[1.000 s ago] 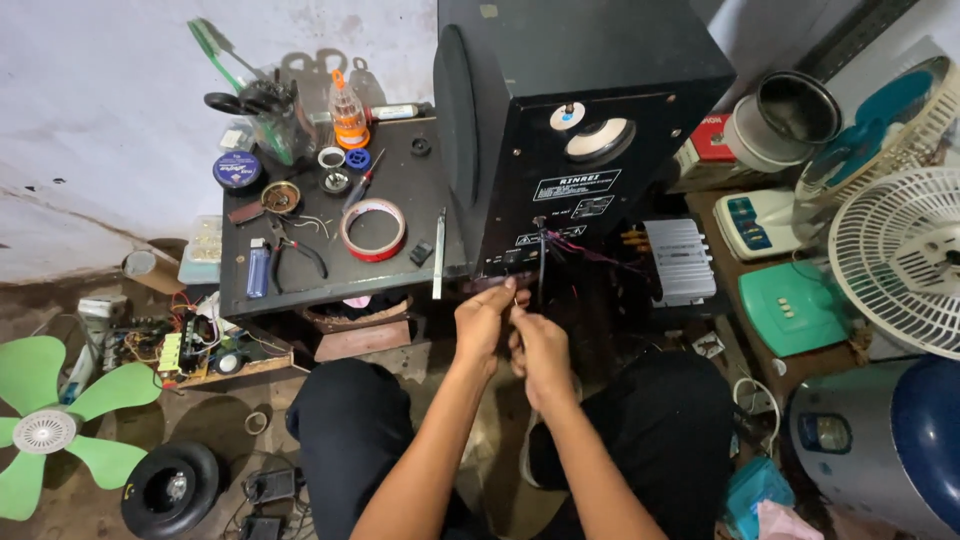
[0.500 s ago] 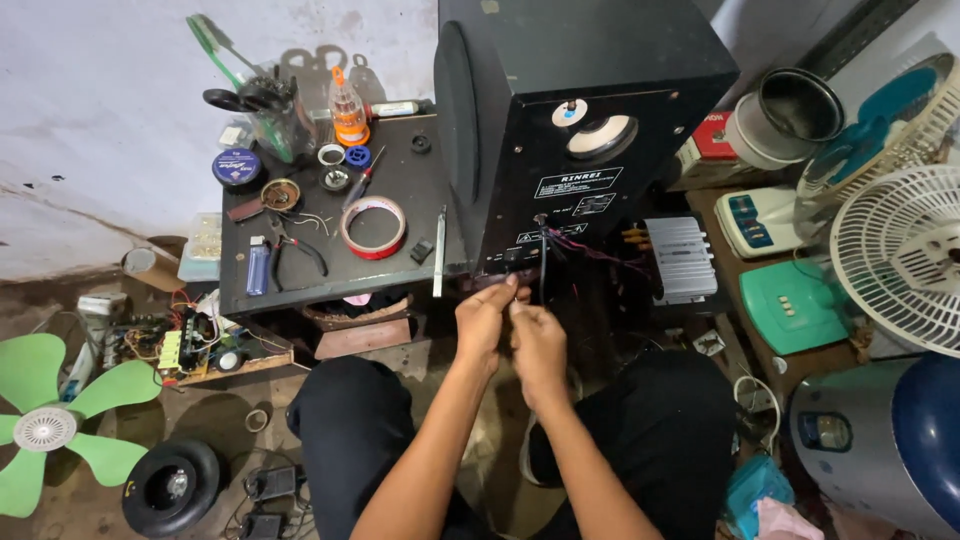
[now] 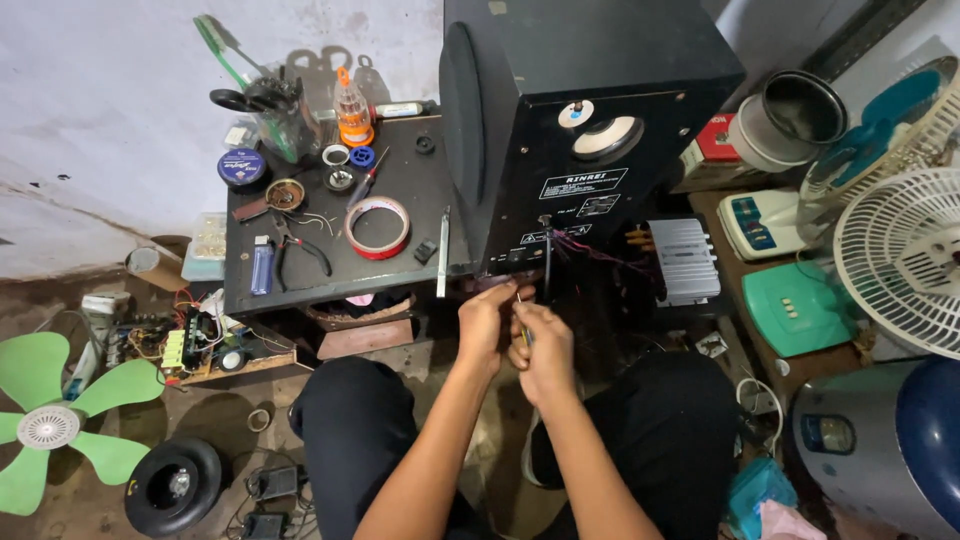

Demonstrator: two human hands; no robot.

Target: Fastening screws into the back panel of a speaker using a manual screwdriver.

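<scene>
Cluttered dark worktop (image 3: pixel 400 270), black speaker (image 3: pixel 570 130) at its right edge — left hand (image 3: pixel 487 325) and right hand (image 3: pixel 541 345) pinching its thin wires (image 3: pixel 585 248) below — a tug could snap one.

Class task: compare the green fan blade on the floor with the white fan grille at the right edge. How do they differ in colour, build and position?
The green fan blade is bare, with broad solid paddles, lying flat on the floor at the left. The white fan grille is a cage of thin spokes, tilted, standing higher at the right among appliances. Both are round fan parts with a central hub.
</scene>
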